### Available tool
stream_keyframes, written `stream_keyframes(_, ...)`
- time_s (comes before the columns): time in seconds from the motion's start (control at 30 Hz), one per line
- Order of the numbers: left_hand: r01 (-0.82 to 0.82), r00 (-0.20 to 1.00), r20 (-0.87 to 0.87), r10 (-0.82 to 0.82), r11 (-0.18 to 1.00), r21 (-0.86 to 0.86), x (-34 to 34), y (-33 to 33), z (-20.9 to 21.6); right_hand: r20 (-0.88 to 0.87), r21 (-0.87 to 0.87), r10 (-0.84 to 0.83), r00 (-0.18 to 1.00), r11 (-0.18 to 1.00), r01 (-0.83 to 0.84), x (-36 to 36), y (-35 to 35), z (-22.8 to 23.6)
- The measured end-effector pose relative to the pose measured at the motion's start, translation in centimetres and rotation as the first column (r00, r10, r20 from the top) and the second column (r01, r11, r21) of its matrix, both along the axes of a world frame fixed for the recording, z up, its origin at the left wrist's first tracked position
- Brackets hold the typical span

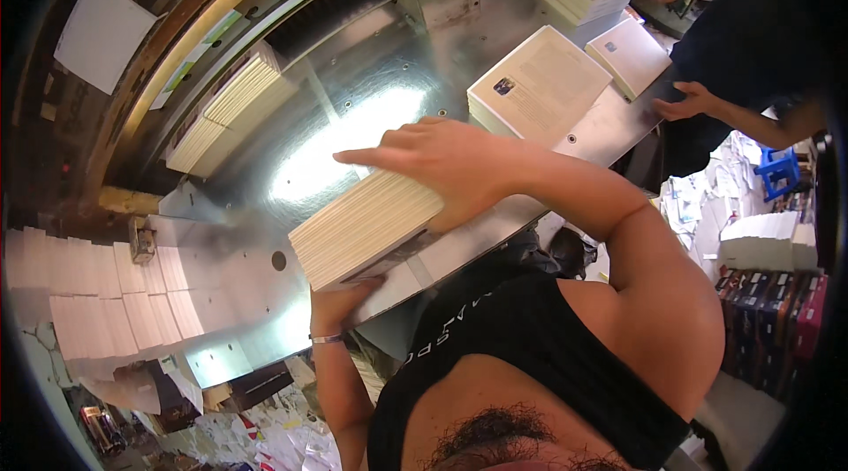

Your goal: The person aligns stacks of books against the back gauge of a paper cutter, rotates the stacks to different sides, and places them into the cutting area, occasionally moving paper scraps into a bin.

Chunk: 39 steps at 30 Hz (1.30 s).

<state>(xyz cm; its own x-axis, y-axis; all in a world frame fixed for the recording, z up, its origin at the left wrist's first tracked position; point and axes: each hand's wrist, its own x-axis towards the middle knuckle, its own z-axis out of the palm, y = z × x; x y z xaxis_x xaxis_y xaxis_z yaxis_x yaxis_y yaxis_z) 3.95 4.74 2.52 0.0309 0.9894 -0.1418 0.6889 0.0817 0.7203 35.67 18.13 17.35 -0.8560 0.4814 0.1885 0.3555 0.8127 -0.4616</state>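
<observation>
A block of pale paperback books lies on the metal table near its front edge, their page edges facing up. My right hand reaches over the block's right end. Its thumb is on the near side and its index finger stretches left above the far side; the other fingers are partly hidden. At the near left corner, my left hand holds the block from the front, its fingers mostly hidden by the books and the table edge. Another row of books stands in the machine's slot at the far left.
The shiny metal table fills the middle. Book stacks stand on its right, including a wide stack. A co-worker's hand is beside them. Cut book blocks line the left side. A blue stool stands on the paper-strewn floor.
</observation>
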Motion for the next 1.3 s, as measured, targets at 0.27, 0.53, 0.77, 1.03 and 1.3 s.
stream_keyframes(0.27, -0.016, 1.0, -0.002, 0.017, 0.989, 0.146, 1.8, 0.4, 0.6, 0.343, 0.181, 0.109, 0.933, 0.967, -0.179, -4.9, -0.2, -0.3)
stream_keyframes(0.53, 0.122, 0.984, -0.162, -0.077, 0.949, 0.29, 2.8, 0.4, 1.1, 0.307, 0.167, 0.132, 0.942, 0.968, -0.19, -4.7, -1.0, -0.2)
stream_keyframes(0.77, -0.125, 0.992, 0.006, 0.127, 0.961, 0.246, 0.3, -0.9, 3.2, 0.151, 0.056, 0.133, 0.98, 0.988, -0.143, -4.0, 0.0, 0.2)
stream_keyframes(1.03, -0.129, 0.91, 0.387, -0.15, 0.783, 0.608, 2.2, 0.7, 11.6, -0.277, -0.484, -0.091, 0.957, 0.873, -0.057, -2.0, -0.1, -8.2)
stream_keyframes(1.3, -0.227, 0.875, 0.47, 0.117, 0.956, 0.185, 2.0, -1.2, 5.3, -0.394, -0.511, -0.115, 0.912, 0.852, -0.114, -1.4, -0.7, -9.5)
